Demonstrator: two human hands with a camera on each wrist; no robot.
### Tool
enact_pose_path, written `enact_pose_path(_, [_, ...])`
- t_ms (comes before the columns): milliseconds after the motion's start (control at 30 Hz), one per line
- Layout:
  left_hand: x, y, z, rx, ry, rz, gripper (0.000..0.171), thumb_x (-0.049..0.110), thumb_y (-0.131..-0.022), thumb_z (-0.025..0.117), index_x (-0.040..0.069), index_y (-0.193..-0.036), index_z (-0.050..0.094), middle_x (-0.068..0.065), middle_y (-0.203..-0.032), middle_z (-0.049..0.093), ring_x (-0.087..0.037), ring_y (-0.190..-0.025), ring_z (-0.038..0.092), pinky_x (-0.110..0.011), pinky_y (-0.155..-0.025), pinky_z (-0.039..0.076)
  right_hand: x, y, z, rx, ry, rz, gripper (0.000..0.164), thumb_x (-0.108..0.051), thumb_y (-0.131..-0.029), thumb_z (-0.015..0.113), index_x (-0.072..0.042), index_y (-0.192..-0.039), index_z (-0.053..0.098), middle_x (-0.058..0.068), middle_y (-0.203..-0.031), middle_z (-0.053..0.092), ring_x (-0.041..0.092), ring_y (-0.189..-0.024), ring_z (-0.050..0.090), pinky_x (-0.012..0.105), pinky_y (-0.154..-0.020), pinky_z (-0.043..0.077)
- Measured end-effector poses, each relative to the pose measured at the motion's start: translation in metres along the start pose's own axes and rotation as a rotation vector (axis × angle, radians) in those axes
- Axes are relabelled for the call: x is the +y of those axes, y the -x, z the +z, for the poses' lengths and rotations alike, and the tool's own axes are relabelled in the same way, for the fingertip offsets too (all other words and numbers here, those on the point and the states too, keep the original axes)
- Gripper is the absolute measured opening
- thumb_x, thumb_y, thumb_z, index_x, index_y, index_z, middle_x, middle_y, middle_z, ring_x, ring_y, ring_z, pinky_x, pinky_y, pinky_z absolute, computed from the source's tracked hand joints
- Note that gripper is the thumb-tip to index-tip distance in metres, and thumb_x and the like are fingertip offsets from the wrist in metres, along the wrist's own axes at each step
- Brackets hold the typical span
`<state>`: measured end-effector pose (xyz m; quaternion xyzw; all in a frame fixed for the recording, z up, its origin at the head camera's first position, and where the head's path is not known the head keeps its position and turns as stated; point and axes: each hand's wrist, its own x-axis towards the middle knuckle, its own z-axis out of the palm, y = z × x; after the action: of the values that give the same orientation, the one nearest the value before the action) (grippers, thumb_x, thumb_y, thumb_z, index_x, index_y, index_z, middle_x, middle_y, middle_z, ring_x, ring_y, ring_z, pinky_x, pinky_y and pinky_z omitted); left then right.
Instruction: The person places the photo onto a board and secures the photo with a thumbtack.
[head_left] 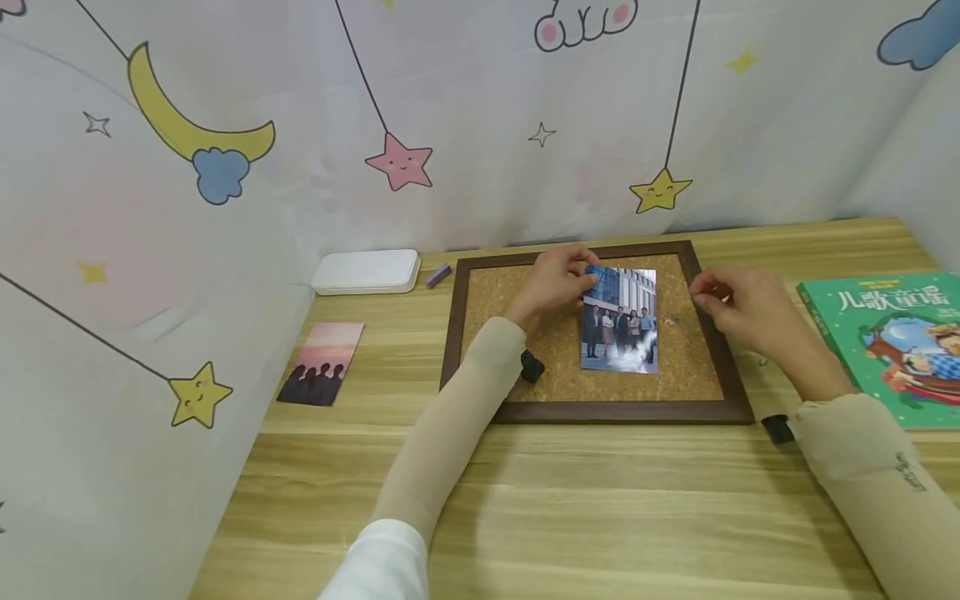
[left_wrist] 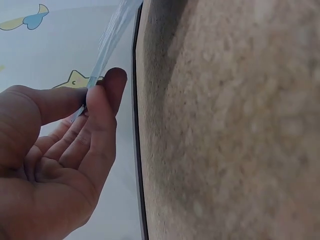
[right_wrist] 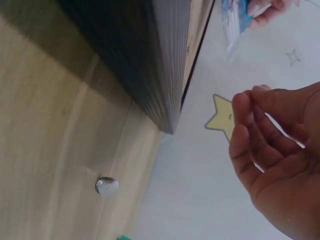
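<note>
My left hand pinches the upper left corner of a glossy photo between thumb and fingers. The photo shows people standing before a building, and the left wrist view has it edge-on as a shiny sheet. Behind it lies a brown-framed corkboard. Near the board's right edge, my right hand is raised with thumb and index fingertips together. Whether something small sits between those tips is hidden. A round silver tack-like piece rests on the table below that hand.
Left of the board lies a pink photo with silhouettes. Behind that are a white case and a small purple block. A green book lies at the right. A printed curtain hangs behind the table.
</note>
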<state>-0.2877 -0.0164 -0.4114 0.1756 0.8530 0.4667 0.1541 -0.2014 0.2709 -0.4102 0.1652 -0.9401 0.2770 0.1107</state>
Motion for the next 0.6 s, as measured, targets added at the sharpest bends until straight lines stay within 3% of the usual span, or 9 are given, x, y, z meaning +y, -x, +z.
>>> enact_pose_path(267, [0.004,-0.012,0.002,-0.026,0.009,-0.031,0.023,0.015,-0.107,0.068,0.01,-0.129,0.066,-0.004,-0.09,0.065,-0.022,-0.071,0.068,-0.034,-0.071,0.063,-0.004,-0.004,0.004,-0.003,-0.041,0.014,0.004,0.0,-0.098,0.072,0.0,-0.101,0.075,0.019,-0.093,0.079,0.019,-0.074,0.067,0.022,-0.061,0.048])
enact_pose_path(600, [0.0,-0.024,0.01,-0.015,-0.079,-0.015,0.025,0.013,-0.104,0.071,0.006,-0.127,0.068,-0.002,-0.084,0.061,-0.016,-0.064,0.067,-0.028,-0.066,0.062,-0.003,-0.004,0.008,-0.002,-0.021,0.021,0.006,0.0,-0.097,0.072,0.0,-0.102,0.076,0.018,-0.093,0.078,0.023,-0.077,0.067,0.023,-0.064,0.046])
